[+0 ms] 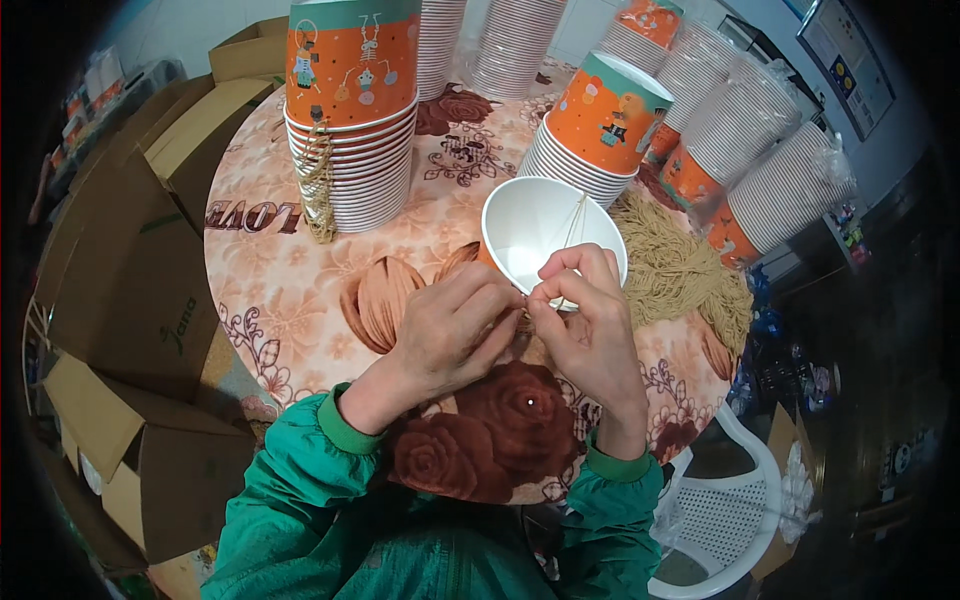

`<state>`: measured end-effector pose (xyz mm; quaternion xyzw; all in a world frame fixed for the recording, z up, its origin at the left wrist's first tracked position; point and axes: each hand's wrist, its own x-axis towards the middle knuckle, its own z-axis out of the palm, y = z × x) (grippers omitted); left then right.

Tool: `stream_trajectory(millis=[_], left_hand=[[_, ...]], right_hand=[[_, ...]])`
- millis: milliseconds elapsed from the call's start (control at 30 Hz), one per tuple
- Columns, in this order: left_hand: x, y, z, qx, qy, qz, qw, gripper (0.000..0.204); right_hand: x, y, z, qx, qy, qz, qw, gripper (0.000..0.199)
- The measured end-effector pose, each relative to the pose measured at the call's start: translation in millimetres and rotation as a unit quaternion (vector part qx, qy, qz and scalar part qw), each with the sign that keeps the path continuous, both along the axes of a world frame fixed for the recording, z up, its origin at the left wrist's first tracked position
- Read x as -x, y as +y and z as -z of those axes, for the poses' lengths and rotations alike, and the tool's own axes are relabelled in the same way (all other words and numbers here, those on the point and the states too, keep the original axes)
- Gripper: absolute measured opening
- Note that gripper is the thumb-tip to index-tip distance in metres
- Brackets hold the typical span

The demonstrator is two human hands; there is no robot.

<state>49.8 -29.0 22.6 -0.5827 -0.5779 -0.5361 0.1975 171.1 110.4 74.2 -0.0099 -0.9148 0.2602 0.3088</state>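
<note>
A white-lined paper bucket (520, 235) lies tilted on the table, its mouth facing me. A thin tan string (577, 222) runs across its opening down to my right hand (592, 325), whose thumb and forefinger are pinched together on it at the near rim. My left hand (450, 325) meets it there, fingers closed; what they grip is hidden. Right of the bucket is a heap of tan strings (665, 260). Behind it leans a stack of orange and green paper buckets (605, 120).
A tall bucket stack (350, 150) with a bundle of strings (318, 190) hanging on its side stands at the left. Plastic-wrapped stacks (745, 110) line the back right. Cardboard boxes (130, 290) flank the round, flower-patterned table (290, 270); a white plastic chair (725, 520) is at lower right.
</note>
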Motion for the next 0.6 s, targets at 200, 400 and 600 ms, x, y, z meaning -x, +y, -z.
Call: stream_trajectory(millis=[200,400,600], left_hand=[[1,-2,9,0.078,-0.268,0.097,0.955,0.008],[1,-7,1,0.07,-0.58,0.269,0.766,0.002],[-2,-8,-2,0.048,-0.598,0.312,0.736,0.005]], right_hand=[[1,-2,7,-0.001,0.057,0.008,0.998,0.009],[-7,-17,17,-0.051,0.171,0.057,0.982,0.017],[-2,-20,30,-0.185,0.177,0.058,0.965,0.033]])
